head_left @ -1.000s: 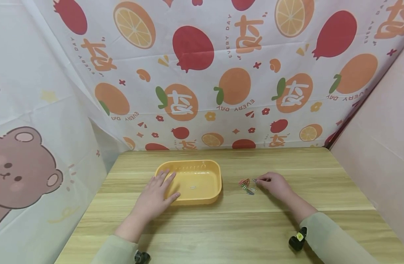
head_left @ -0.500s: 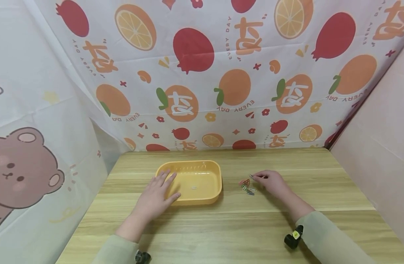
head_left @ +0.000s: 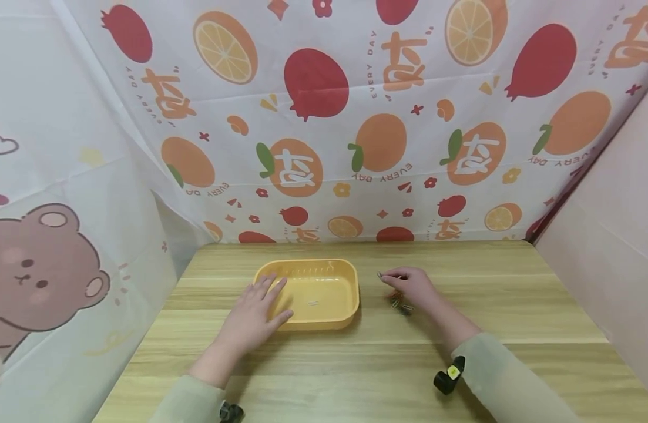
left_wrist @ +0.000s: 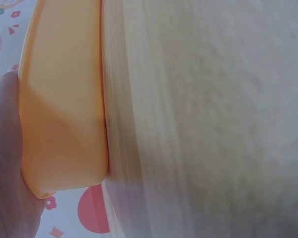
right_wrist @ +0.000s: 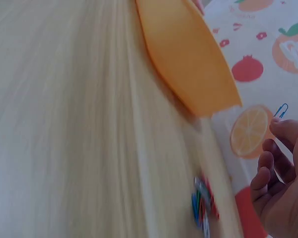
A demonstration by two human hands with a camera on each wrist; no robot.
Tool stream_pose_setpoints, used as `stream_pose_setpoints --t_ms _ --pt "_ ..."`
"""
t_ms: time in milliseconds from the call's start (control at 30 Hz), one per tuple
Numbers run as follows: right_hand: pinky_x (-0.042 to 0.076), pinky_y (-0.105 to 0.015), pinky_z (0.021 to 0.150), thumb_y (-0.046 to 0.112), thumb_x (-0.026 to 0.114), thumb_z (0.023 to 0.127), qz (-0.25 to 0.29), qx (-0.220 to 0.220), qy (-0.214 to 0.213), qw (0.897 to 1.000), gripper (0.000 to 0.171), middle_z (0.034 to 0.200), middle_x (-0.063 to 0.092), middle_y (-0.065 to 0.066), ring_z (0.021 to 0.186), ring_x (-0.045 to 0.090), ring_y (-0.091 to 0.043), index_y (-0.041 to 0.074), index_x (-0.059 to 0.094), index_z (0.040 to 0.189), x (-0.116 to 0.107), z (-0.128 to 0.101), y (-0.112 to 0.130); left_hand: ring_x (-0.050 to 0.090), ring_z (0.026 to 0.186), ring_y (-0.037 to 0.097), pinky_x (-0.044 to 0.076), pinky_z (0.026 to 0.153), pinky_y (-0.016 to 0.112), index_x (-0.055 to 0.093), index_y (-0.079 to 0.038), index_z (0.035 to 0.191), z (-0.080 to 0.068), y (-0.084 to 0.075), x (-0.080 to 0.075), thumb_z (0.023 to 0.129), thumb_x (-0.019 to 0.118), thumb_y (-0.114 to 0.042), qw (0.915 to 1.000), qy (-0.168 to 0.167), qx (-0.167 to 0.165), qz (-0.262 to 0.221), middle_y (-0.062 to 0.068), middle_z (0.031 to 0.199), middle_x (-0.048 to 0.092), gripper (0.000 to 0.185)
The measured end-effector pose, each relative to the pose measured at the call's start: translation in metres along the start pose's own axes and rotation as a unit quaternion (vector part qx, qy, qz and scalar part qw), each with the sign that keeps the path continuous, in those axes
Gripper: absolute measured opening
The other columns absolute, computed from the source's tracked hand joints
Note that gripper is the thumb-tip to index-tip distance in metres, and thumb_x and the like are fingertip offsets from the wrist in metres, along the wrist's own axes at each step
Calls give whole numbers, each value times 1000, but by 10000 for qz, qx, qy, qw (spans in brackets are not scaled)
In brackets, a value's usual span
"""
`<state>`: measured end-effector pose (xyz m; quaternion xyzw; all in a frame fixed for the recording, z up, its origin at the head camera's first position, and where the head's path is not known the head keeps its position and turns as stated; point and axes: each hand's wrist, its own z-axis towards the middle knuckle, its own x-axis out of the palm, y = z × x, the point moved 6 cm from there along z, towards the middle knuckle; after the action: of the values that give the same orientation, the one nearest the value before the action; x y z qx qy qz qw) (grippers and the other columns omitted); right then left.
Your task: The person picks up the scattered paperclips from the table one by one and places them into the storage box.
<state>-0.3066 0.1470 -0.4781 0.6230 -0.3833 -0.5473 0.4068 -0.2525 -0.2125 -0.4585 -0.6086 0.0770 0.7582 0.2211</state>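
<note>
On the wooden table point(head_left: 387, 364), toward its far edge and a little left of the middle, a yellow plastic tray point(head_left: 341, 314) is standing with its long side parallel to that edge. One small paper clip point(head_left: 313, 303) is lying inside it, on the tray floor. The left hand point(head_left: 256, 313) is resting on the tray's left end: its fingers are lying straight and slightly spread over the rim, and the thumb is pointing into the tray. In the left wrist view the palm is pressing against the tray's outer wall, where the tray is meeting the table.

Just right of the tray, the right hand point(head_left: 408, 284) is hovering above the table and pinching a blue paper clip point(right_wrist: 281, 109) between the thumb and the forefinger; the other fingers are curling loosely under the palm. In the head view the pinched clip is pointing toward the tray's right end but is not touching it. Under this hand, partly hidden by it, a small heap of coloured paper clips point(right_wrist: 202, 208) is lying on the table, near the tray's right side and well apart from the near edge.

Both forearms are wearing pale green sleeves point(head_left: 506, 385), and a small black device point(head_left: 449, 376) is sitting at the right wrist. Behind the far edge a cloth with oranges and pomegranates point(head_left: 355, 117) is hanging.
</note>
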Motion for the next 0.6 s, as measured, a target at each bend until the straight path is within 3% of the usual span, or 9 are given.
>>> stream_pose_setpoints --t_ms 167,333,600 --pt "53 -38 60 30 75 90 256 18 56 9997 27 84 62 -15 66 58 -25 9 78 107 21 3 20 26 147 35 18 120 55 36 -18 155 0 -2 -1 95 52 -62 10000 -42 12 -13 13 159 31 76" --pt "53 -38 63 28 75 90 228 -203 143 9994 19 87 67 -7 70 55 -18 15 79 103 46 5 46 25 147 35 18 120 55 36 -18 155 -2 -3 -2 95 50 -63 10000 -37 -7 -14 14 160 31 76" --pt "50 -26 60 33 73 91 -76 -559 552 9969 20 90 67 0 74 57 -16 18 79 104 85 14 68 23 148 33 16 121 54 34 -19 156 -2 -3 -1 95 50 -63 10000 17 -57 -26 12 161 29 77"
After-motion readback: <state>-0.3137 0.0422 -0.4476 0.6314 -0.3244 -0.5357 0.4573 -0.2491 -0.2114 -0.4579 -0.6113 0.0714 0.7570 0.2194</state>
